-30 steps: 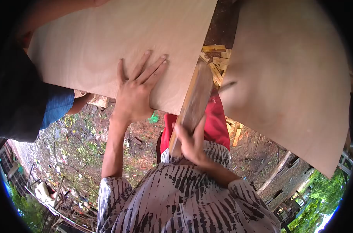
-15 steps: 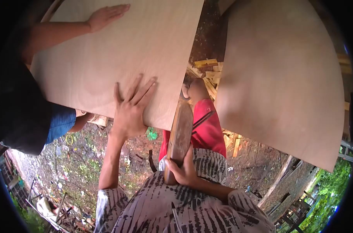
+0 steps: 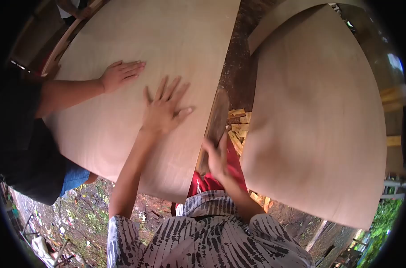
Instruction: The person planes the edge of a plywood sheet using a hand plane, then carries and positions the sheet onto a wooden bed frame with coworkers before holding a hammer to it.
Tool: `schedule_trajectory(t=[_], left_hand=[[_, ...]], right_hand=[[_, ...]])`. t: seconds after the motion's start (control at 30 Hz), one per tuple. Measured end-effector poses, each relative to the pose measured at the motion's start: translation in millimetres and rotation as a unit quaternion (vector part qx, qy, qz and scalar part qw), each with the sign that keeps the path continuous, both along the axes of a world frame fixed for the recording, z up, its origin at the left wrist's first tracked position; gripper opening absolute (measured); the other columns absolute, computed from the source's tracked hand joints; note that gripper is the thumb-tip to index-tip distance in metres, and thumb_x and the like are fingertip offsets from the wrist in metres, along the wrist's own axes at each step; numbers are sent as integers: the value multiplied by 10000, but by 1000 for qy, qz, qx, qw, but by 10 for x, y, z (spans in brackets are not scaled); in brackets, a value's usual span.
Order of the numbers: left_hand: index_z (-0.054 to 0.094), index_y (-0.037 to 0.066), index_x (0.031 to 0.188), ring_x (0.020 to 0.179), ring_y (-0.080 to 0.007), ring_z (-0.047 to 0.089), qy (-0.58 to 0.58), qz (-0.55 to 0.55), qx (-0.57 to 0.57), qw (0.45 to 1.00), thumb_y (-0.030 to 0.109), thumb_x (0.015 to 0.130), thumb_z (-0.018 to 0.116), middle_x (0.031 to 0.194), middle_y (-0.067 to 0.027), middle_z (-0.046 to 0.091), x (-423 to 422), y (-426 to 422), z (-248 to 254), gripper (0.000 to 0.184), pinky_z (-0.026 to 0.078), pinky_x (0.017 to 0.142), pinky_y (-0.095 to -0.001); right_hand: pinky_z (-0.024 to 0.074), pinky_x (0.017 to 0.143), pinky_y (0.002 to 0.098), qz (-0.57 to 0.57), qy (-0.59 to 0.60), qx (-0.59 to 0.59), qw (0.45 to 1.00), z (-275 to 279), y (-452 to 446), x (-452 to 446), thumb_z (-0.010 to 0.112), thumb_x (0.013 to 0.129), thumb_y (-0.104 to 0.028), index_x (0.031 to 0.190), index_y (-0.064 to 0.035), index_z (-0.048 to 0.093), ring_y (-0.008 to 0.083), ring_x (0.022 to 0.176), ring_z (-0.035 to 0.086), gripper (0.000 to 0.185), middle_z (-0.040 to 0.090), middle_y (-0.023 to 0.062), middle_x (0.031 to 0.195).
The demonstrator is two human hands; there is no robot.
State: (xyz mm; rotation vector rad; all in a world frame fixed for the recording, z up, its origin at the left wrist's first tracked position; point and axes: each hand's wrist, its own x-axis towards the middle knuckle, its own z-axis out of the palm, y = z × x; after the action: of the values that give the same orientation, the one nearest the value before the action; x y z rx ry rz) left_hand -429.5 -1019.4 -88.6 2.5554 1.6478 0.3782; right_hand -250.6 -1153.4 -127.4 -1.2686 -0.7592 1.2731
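Observation:
My left hand (image 3: pixel 160 111) lies on the left plywood sheet (image 3: pixel 185 49) near its right edge, fingers spread, holding nothing. In my right hand (image 3: pixel 216 157) is a wooden hand plane (image 3: pixel 217 115), turned on its side along that sheet's straight right edge. The fingers wrap the near part of the plane; its far side is hidden. Another person's hand (image 3: pixel 122 76) presses flat on the same sheet, to the left of mine.
A second plywood sheet (image 3: pixel 319 120) with a curved outer side stands to the right across a narrow gap. Yellowish wood offcuts (image 3: pixel 239 123) lie below in the gap. At far left is the other person's dark clothing (image 3: pixel 19 134). Littered ground (image 3: pixel 84 219) lies below.
My right hand and the plane have moved forward along the sheet's edge. My left hand has shifted forward and right on the sheet. The view has tilted further forward.

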Motion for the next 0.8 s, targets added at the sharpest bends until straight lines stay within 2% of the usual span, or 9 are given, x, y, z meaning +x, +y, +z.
schedule_trajectory(t=[0.07, 0.23, 0.4, 0.5, 0.6, 0.63, 0.7, 0.77, 0.8], left_hand=[[347, 292, 1583, 1565, -305, 154, 1, -2, 4, 1000, 667, 928, 485, 1681, -7, 252, 105, 297, 69, 767, 49, 1169, -731], [361, 284, 1577, 1563, -299, 166, 13, -9, 31, 999, 595, 965, 466, 1676, 9, 264, 289, 699, 223, 695, 58, 1174, -722], [365, 289, 1576, 1552, -292, 204, 39, -11, 8, 999, 519, 983, 470, 1664, 15, 288, 334, 709, 228, 644, 85, 1170, -711], [368, 288, 1574, 1551, -293, 205, 42, -13, 11, 999, 509, 983, 479, 1662, 17, 290, 397, 726, 230, 641, 108, 1162, -718], [367, 285, 1573, 1550, -291, 204, 57, -16, 33, 998, 502, 991, 473, 1664, 15, 284, 490, 708, 196, 630, 127, 1155, -729], [367, 285, 1573, 1550, -291, 204, 57, -19, 34, 998, 502, 991, 473, 1664, 15, 284, 515, 686, 166, 630, 127, 1155, -729], [362, 281, 1574, 1551, -293, 200, 58, -19, 56, 997, 505, 1004, 453, 1668, 19, 273, 528, 663, 127, 619, 138, 1150, -737], [356, 281, 1575, 1552, -287, 197, 63, -19, 65, 996, 518, 1010, 436, 1669, 20, 273, 508, 663, 77, 618, 137, 1149, -737], [349, 281, 1576, 1553, -282, 195, 65, -18, 73, 995, 531, 1016, 418, 1669, 21, 274, 498, 675, 57, 617, 136, 1148, -738]], right_hand=[[294, 1193, 366, 16, -19, -20, 999, 184, 772, 260, 664, 914, -313, 1578, 94, 90, 310, 1442, 364, 967, 319, 260, 1583], [406, 1113, 395, -56, -110, 19, 992, 361, 2914, 1000, 688, 889, -298, 1557, -27, 266, 278, 1339, 487, 836, 472, 170, 1496], [501, 1019, 411, -9, -128, 117, 985, 434, 4398, 1591, 675, 907, -257, 1495, 13, 322, 304, 1199, 582, 737, 527, 206, 1404], [530, 971, 395, -2, -112, 97, 989, 379, 4056, 1518, 680, 911, -281, 1448, 43, 350, 292, 1127, 614, 709, 544, 202, 1367], [324, 1179, 383, -27, -169, 45, 984, 367, 2694, 1112, 687, 931, -275, 1594, 62, 80, 319, 1432, 398, 960, 367, 272, 1570], [344, 1164, 384, -39, -224, 70, 971, 58, 2207, 975, 675, 940, -264, 1594, 61, 77, 323, 1407, 426, 944, 394, 277, 1541], [383, 1126, 373, 17, -86, 45, 995, 125, 1051, 603, 682, 949, -181, 1580, 76, 55, 315, 1355, 465, 926, 428, 249, 1493], [465, 1031, 403, -13, -81, -29, 996, -231, 35, 230, 682, 947, -111, 1513, 79, 200, 292, 1182, 577, 768, 487, 226, 1430], [473, 1010, 408, 33, -22, -103, 994, 11, -271, 158, 694, 944, -121, 1482, 75, 243, 287, 1150, 585, 729, 524, 207, 1373]])
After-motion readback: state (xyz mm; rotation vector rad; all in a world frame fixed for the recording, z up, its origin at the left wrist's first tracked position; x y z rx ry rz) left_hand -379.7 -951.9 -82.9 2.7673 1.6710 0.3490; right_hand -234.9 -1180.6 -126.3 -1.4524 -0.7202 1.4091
